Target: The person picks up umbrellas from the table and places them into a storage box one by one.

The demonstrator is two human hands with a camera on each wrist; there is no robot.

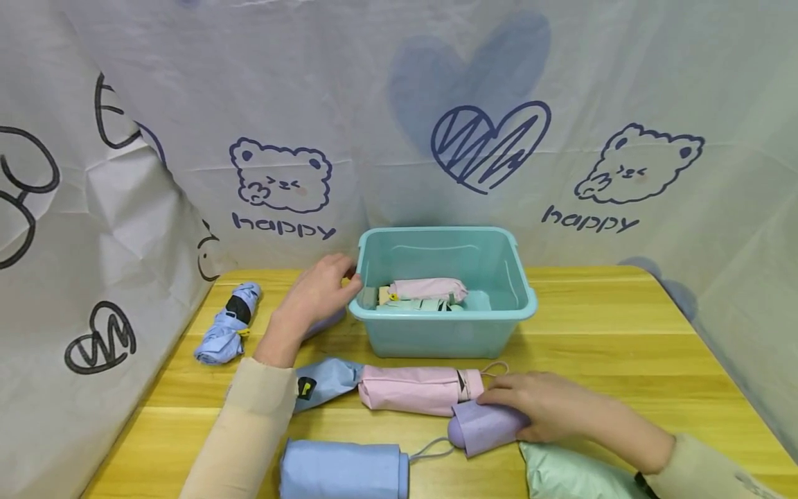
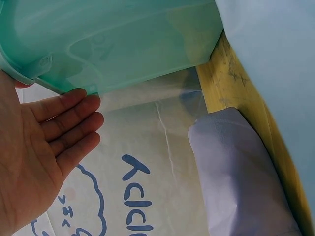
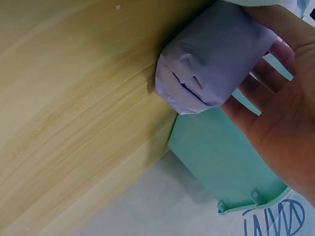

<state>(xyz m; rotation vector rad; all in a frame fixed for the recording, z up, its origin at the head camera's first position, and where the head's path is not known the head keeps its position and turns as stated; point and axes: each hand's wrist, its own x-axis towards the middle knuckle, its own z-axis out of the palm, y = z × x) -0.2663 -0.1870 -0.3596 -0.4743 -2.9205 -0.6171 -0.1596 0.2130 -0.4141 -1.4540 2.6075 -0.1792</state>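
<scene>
My left hand (image 1: 316, 290) is at the left rim of a teal plastic bin (image 1: 445, 339). In the left wrist view its fingers extend straight along the bin's outer wall (image 2: 142, 44). A purple folded umbrella (image 2: 236, 172) lies beside that hand, mostly behind the wrist in the head view. My right hand (image 1: 555, 409) grips another purple folded umbrella (image 1: 489, 426), thumb on one side and fingers on the other. Its rounded handle end points left, near a pink folded umbrella (image 1: 411, 388). Inside the bin lie a pink umbrella (image 1: 427, 289) and a pale green patterned one (image 1: 414, 305).
A blue umbrella with a black band (image 1: 227, 324) lies at the table's left. Nearer are a light blue umbrella (image 1: 333, 381), a blue one (image 1: 343, 471) with a cord, and a mint green one (image 1: 573, 471) under the right forearm. A printed cloth (image 1: 374, 83) hangs behind the table.
</scene>
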